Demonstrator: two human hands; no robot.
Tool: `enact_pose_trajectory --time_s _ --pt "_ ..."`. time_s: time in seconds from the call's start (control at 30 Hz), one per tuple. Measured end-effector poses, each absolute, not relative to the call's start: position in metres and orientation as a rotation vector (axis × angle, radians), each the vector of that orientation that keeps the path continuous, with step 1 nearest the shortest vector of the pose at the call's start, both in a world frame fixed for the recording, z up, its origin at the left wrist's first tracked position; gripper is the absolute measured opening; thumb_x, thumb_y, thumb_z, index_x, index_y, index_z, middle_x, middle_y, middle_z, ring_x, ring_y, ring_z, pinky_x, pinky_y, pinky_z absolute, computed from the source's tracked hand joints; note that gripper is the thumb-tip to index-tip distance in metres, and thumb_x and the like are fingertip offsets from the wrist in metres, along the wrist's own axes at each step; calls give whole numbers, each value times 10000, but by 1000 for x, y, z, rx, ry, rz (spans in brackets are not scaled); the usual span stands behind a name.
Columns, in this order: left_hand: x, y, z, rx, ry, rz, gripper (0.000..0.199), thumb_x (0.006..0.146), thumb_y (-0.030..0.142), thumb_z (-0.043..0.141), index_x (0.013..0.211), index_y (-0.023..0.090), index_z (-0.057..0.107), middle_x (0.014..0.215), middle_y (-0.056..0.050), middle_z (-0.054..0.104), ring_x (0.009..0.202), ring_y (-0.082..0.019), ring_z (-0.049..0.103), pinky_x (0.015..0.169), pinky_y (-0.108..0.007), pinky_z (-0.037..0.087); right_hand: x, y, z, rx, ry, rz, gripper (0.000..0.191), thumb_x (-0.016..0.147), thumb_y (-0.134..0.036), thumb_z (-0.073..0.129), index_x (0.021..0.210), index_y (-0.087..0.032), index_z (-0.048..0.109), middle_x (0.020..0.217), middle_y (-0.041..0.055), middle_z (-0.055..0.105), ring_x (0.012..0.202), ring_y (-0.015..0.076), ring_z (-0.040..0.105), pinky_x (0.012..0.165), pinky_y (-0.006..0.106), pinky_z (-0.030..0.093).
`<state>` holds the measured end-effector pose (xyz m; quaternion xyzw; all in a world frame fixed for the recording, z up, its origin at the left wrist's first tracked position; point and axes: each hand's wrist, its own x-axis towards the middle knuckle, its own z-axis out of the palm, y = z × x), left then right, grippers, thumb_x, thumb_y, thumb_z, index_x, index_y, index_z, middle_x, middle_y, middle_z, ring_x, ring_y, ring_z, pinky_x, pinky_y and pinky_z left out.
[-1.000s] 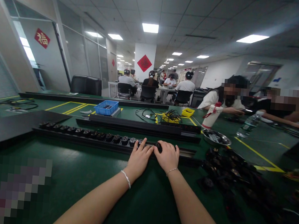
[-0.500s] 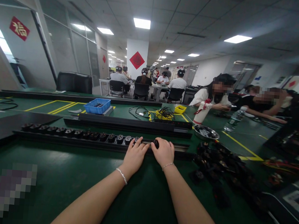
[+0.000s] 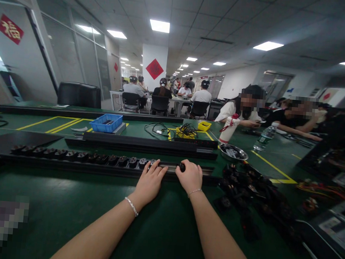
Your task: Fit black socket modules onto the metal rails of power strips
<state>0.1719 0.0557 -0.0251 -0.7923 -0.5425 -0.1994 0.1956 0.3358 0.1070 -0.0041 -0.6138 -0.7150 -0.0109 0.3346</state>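
Note:
A long black metal rail [image 3: 66, 166] lies across the green table, with a row of black socket modules [image 3: 122, 161] seated along its left and middle part. My left hand [image 3: 150, 180] rests on the rail at the right end of that row, fingers stretched out and apart, its fingertips over the last module. My right hand [image 3: 190, 178] is closed round a small black piece [image 3: 182, 167], which looks like another socket module, above the bare right stretch of the rail. Its fingers hide most of that piece.
A heap of black modules [image 3: 251, 193] lies on the right. Behind the rail are another black rail [image 3: 141, 143], a blue bin [image 3: 106, 123], coiled cables [image 3: 187, 130], a metal bowl [image 3: 233, 152], a white tumbler [image 3: 228, 129] and a water bottle [image 3: 265, 137]. People sit beyond.
My hands have moved slightly apart, the left one shifting left along the rail. The right hand still holds the black piece. The whole view has shifted a little.

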Motion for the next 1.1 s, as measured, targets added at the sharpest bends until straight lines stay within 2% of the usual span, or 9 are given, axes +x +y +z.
enact_pose_trajectory --time_s 0.57,0.8,1.1 --pt "171 57 -25 -2207 -1527 -547 455 839 95 339 1253 260 433 1132 -20 596 1288 -206 303 1071 -438 223 348 110 -4 -1640 -1879 -39 179 745 -336 475 832 -219 578 821 25 626 849 176 547 889 347 293" --pt "170 57 -26 -2243 -1530 -575 469 838 80 327 1260 260 425 1141 -16 590 1294 -214 290 1075 -446 212 371 114 -6 -1708 -1758 -48 176 734 -315 469 832 -218 577 830 21 628 869 189 542 953 414 223" --pt "169 57 -26 -2235 -1521 -574 476 827 76 345 1257 260 434 1147 -22 592 1293 -209 297 1073 -444 218 378 115 -7 -1691 -1737 -50 184 722 -304 465 832 -215 582 838 22 629 866 188 543 937 391 248"
